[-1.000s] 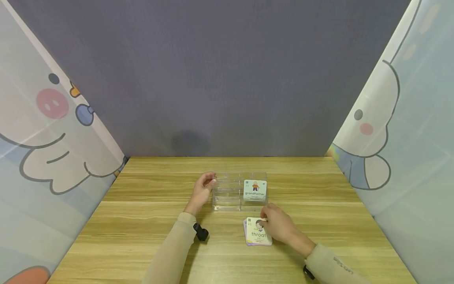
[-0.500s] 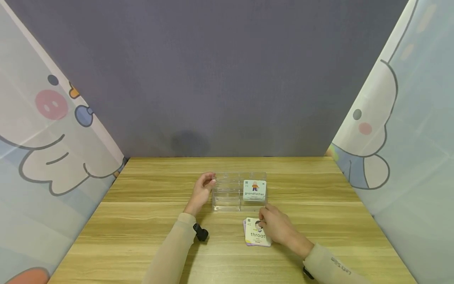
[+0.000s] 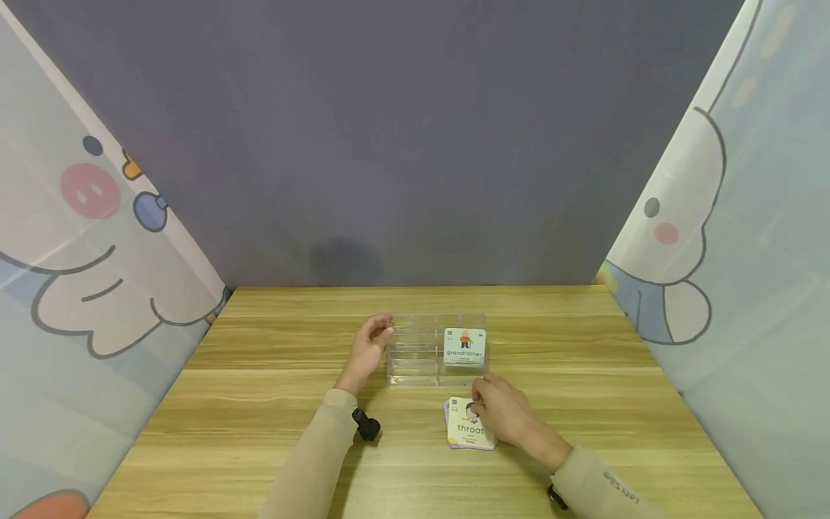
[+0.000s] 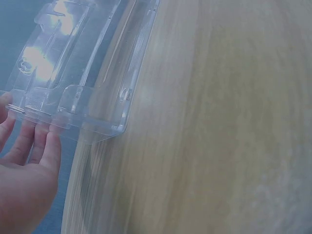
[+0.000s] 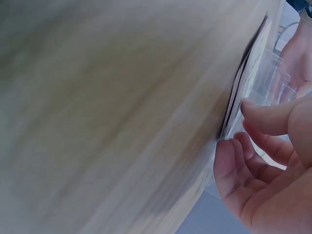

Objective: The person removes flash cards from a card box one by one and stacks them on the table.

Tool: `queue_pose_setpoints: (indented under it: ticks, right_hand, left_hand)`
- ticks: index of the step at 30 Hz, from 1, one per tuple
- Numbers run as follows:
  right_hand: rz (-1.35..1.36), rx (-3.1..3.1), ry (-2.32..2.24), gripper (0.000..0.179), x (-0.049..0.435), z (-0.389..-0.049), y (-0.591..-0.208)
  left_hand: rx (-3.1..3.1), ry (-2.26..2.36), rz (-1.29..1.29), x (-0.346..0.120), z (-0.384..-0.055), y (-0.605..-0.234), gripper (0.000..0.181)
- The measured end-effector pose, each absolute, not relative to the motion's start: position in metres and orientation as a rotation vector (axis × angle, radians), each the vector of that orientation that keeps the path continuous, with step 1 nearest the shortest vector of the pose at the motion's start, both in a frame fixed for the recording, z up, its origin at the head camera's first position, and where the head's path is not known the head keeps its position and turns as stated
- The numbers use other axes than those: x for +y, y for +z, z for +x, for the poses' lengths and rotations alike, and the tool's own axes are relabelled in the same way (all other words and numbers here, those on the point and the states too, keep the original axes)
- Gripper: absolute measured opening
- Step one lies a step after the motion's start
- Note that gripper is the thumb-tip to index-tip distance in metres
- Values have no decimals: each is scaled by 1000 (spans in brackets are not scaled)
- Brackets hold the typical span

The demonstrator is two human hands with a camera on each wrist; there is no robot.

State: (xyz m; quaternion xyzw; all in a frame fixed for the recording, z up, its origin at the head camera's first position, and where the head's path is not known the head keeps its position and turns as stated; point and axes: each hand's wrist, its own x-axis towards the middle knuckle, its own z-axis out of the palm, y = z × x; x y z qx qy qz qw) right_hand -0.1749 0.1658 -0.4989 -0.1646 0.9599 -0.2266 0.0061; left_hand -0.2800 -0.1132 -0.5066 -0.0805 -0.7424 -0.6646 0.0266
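Observation:
A clear plastic card rack [image 3: 413, 369] with stepped tiers stands mid-table. My left hand [image 3: 368, 355] grips its left end, the fingers [image 4: 48, 151] along the side in the left wrist view. On the rack's right half leans a pale card reading "grandfather" [image 3: 464, 347]. In front of the rack lies a small stack of flash cards, a cream "throat" card [image 3: 470, 431] on top and a purple-edged card [image 3: 446, 411] below. My right hand [image 3: 509, 412] pinches the stack at its right edge, thumb [image 5: 265, 117] on top and fingers [image 5: 234, 163] curled at the edge.
The wooden table [image 3: 272, 418] runs back to a dark grey panel [image 3: 415, 158]. Light cloths with cartoon animals hang on the left side [image 3: 78, 288] and the right side [image 3: 765, 303]. The rack's left half shows bare tiers.
The head view shifts very slightly. Both hands, the rack and the cards stay in nearly the same places.

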Motion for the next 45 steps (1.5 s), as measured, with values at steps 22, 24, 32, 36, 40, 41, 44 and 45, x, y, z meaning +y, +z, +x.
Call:
queue_pose_setpoints:
  ticks: [22,24,32,36,40,41,44,45]
  right_hand:
    - [-533,3159,-803,10,174,-196,-478]
    - [-547,3175,-807,9,175,-198,-474]
    - [-638,3311,-793,12,182,-209,-462]
    - [-714,3359,-767,14,184,-213,-458]
    - [-719,3345,-789,16,186,-217,-453]
    - [-717,3345,-800,17,187,-218,-452]
    - [-733,3362,-831,18,187,-221,-450]
    - [-741,3371,-839,18,187,-222,-449]
  left_hand:
    - [-2281,-2067,-248,-113,-282,-512,37]
    - [-2288,-2063,-250,-113,-282,-512,37]
    - [-2315,-2045,-241,-115,-285,-513,37]
    - [-2314,-2063,-243,-116,-285,-512,38]
    - [-2313,-2075,-253,-116,-285,-512,38]
    - [-2315,-2071,-252,-116,-285,-513,38]
    - [-2316,-2058,-248,-115,-286,-513,37]
    - [-2314,-2052,-248,-115,-286,-513,37]
